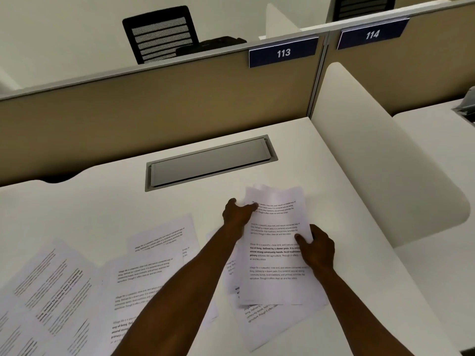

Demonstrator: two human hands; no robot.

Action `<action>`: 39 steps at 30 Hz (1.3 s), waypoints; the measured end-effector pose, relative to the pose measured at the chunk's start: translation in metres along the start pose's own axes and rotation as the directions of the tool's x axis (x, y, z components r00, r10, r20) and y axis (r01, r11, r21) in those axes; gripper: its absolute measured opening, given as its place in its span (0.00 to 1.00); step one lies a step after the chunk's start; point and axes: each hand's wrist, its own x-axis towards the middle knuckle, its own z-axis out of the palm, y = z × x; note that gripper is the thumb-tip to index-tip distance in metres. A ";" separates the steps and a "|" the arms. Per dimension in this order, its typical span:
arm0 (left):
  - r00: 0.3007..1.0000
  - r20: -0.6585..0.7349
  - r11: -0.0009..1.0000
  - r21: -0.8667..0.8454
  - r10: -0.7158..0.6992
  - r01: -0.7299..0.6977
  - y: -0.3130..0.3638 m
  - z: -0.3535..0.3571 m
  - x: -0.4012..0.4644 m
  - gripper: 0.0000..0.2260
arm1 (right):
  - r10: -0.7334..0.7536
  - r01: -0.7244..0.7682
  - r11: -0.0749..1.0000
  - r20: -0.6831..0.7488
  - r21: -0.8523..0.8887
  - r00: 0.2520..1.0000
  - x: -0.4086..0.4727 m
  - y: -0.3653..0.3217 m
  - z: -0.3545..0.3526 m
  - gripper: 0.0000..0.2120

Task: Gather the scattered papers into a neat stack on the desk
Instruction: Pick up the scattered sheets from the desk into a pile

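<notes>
- The bench (102,209) fills the middle and lower frame.
- A cable hatch (210,163) is set into the bench at centre frame, behind the papers.
- The stack (276,253) lies right of centre, below the hatch; more sheets stick out under its lower edge.
- The left hand (237,214) is on the stack's upper left edge; the right hand (317,249) is on its right edge.
- Loose sheets (144,273) overlap across the lower left, partly under the left forearm.
- A partition (154,104) runs behind the bench, with tag 113 (283,53) at its upper right and tag 114 (372,34) further right.
- A side divider (380,163) stands right of the bench.
- A chair (160,34) sits beyond the partition, upper left.
</notes>
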 end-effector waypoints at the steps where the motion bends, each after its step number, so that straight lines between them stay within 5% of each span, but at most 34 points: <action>1: 0.999 0.050 0.998 -0.065 -0.010 0.013 -0.001 -0.002 -0.002 0.35 | 0.012 -0.012 1.000 0.002 0.027 1.000 0.000 0.001 -0.001 0.14; 4: 0.978 0.199 0.997 -0.048 0.067 -0.059 -0.008 -0.007 -0.015 0.20 | 0.076 -0.080 0.987 0.033 0.142 0.997 0.000 0.003 -0.004 0.15; 8: 0.930 0.252 0.940 0.141 0.268 -0.309 -0.027 -0.012 -0.042 0.22 | 0.137 -0.137 0.957 0.018 0.256 0.990 -0.005 0.003 -0.010 0.23; 11: 0.905 0.253 0.919 0.110 0.342 -0.378 -0.038 -0.013 -0.067 0.22 | 0.096 -0.098 0.948 0.019 0.303 0.995 -0.010 0.005 -0.016 0.20; 14: 0.904 0.290 0.949 -0.114 0.314 -0.294 -0.045 -0.014 -0.087 0.20 | 0.050 -0.103 0.909 0.140 0.403 0.989 -0.011 0.005 -0.031 0.19; 17: 0.882 0.404 0.889 -0.456 0.241 -0.034 -0.054 -0.023 -0.101 0.22 | 0.029 -0.149 0.839 0.231 0.523 0.972 -0.011 0.004 -0.052 0.16; 21: 0.918 0.357 0.840 -0.539 0.173 0.051 -0.069 -0.032 -0.109 0.22 | 0.039 -0.236 0.789 0.338 0.567 0.940 -0.009 0.006 -0.065 0.27; 25: 0.988 0.063 0.971 -0.203 0.140 -0.124 -0.087 -0.039 -0.121 0.18 | -0.013 -0.175 0.865 0.371 0.471 0.929 -0.018 0.006 -0.060 0.18; 29: 0.966 -0.174 0.963 0.224 0.193 -0.152 -0.108 -0.037 -0.133 0.18 | -0.005 -0.117 0.928 0.324 0.353 0.946 -0.027 0.006 -0.049 0.15; 33: 0.994 -0.095 0.972 0.234 0.050 -0.026 -0.109 -0.030 -0.143 0.24 | -0.054 0.006 0.981 0.241 0.192 0.969 -0.036 0.004 -0.036 0.16; 39: 0.988 -0.148 0.964 0.267 0.052 -0.011 -0.105 -0.024 -0.140 0.27 | -0.150 0.154 0.988 0.103 -0.032 0.983 -0.044 -0.002 -0.020 0.19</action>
